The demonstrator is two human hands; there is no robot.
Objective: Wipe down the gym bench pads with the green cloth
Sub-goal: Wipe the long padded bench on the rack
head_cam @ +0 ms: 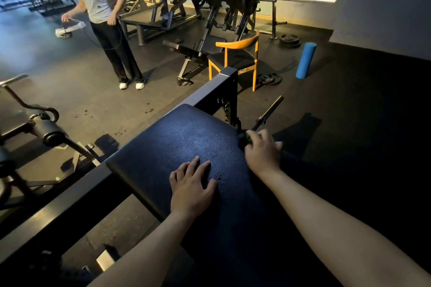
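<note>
My left hand (pixel 191 186) lay flat on the pad (pixel 177 137), fingers spread, gripping nothing. The pad's long axis ran away from me, its far end pointing toward the post (pixel 229 91). My right hand (pixel 263 150) was curled round the cloth (pixel 247 139), bunched at the pad's right edge. I judged wiping to be under way; the next move called for a firm sweep leftward across the pad.

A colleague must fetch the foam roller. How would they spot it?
Find the orange wooden chair beyond the bench pad. Right of it, the foam roller stands upright near the wall. It is the only bright blue cylinder; nearby weight plates are black and flat.
</note>
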